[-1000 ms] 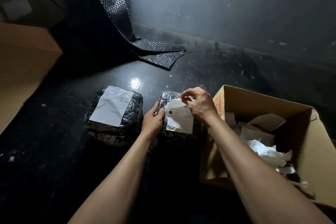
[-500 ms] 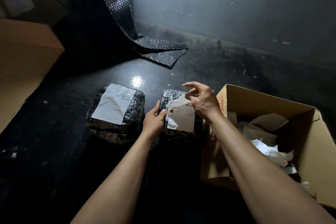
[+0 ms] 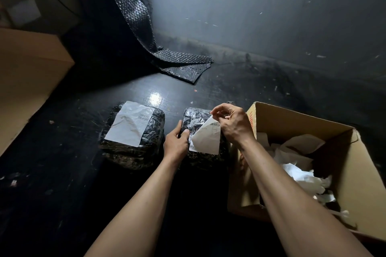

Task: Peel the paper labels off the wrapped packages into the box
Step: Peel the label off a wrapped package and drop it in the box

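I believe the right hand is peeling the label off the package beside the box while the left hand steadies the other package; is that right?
Not quite: in the head view the left hand grips the same package that the right hand is peeling the label from, beside the box; the other package is untouched.

Two wrapped packages are lying side by side: the left package (image 3: 155, 131) and the right package (image 3: 193, 116). Each is carrying one paper label, two in all: the left label (image 3: 129, 124) and the right label (image 3: 206, 141). One open box (image 3: 302, 115) is sitting at the right, its paper scraps (image 3: 296, 165) too tangled to count. One bubble wrap sheet (image 3: 133, 14) is lying far off. Two hands are showing: left hand (image 3: 176, 144), right hand (image 3: 234, 124).
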Demonstrator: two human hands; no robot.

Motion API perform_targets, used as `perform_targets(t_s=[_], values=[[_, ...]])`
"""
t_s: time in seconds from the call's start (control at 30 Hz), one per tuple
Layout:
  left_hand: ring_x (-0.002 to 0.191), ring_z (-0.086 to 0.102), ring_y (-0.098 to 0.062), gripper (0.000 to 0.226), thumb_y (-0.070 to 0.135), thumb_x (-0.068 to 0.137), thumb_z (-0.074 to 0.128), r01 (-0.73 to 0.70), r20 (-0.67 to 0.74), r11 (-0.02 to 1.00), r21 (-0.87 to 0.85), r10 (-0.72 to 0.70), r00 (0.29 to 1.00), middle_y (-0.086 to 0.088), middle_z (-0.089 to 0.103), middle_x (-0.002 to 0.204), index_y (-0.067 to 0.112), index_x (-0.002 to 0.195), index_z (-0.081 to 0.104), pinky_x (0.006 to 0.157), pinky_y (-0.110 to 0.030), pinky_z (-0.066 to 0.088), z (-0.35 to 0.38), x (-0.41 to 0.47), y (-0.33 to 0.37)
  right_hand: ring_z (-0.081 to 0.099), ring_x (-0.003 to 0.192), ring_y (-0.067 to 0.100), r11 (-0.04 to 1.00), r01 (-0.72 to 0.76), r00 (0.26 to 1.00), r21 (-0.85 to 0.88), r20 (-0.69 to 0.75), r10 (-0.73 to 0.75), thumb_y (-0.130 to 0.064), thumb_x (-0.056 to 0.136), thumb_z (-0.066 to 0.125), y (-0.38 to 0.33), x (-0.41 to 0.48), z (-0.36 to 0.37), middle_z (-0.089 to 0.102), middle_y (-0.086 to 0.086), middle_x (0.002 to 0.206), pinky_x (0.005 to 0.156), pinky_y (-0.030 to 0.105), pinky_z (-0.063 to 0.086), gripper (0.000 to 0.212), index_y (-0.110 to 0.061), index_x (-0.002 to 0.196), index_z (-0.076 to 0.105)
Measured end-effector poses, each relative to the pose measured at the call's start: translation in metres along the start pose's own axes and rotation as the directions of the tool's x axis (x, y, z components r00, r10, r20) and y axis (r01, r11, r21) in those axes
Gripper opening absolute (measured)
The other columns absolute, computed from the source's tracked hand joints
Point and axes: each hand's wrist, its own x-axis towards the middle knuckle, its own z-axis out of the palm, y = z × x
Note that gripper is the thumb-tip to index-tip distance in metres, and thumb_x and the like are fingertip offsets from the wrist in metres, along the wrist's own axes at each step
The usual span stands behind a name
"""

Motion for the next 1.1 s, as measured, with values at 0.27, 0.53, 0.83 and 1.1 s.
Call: perform_targets(t_s=[0.27, 0.53, 0.83, 1.1], values=[[0.078, 0.058, 0.001, 0.052, 0.034, 0.092, 0.064, -0.020, -0.044, 0.998, 0.065, 0.023, 0.999, 0.003, 0.062, 0.140, 0.030, 0.142, 0.056, 0.091, -0.020, 0.040, 0.005, -0.001, 0.002, 0.069, 0.083, 0.001, 1.000, 0.000, 1.000, -0.003, 0.012, 0.000, -0.006, 0.088, 0.070, -0.006, -0.002, -0.006, 0.074, -0.008, 0.092, 0.068, 0.011, 0.049, 0.019, -0.024, 0.082, 0.074], [0.111, 0.055, -0.004, 0.058, 0.028, 0.096, 0.065, 0.035, 0.111, 0.999, 0.014, -0.036, 0.993, 0.007, 0.067, 0.128, 0.020, 0.150, 0.045, 0.097, -0.018, 0.040, -0.007, 0.003, 0.002, 0.067, 0.073, -0.002, 1.000, -0.019, 0.999, -0.023, 0.030, 0.020, -0.008, 0.088, 0.070, -0.012, -0.007, -0.010, 0.073, -0.008, 0.084, 0.066, 0.014, 0.050, 0.021, -0.027, 0.078, 0.074], [0.117, 0.066, -0.010, 0.086, 0.059, 0.060, 0.070, 0.077, 0.091, 0.996, -0.042, -0.073, 0.993, 0.003, 0.068, 0.131, 0.036, 0.140, 0.053, 0.110, -0.040, 0.047, -0.003, 0.030, -0.030, 0.068, 0.074, -0.007, 0.999, -0.020, 0.999, -0.029, 0.041, 0.021, -0.001, 0.087, 0.067, -0.023, -0.017, -0.021, 0.075, -0.010, 0.082, 0.066, 0.014, 0.053, 0.025, -0.024, 0.081, 0.077], [0.125, 0.061, -0.013, 0.089, 0.064, 0.059, 0.064, 0.038, 0.069, 0.999, 0.008, -0.038, 0.997, 0.005, 0.063, 0.138, 0.036, 0.142, 0.053, 0.113, -0.039, 0.043, -0.004, 0.010, -0.008, 0.072, 0.086, 0.004, 0.999, 0.042, 0.997, 0.003, 0.071, -0.042, -0.007, 0.088, 0.073, -0.041, -0.020, -0.027, 0.078, -0.008, 0.087, 0.076, 0.015, 0.056, 0.016, -0.022, 0.085, 0.078]])
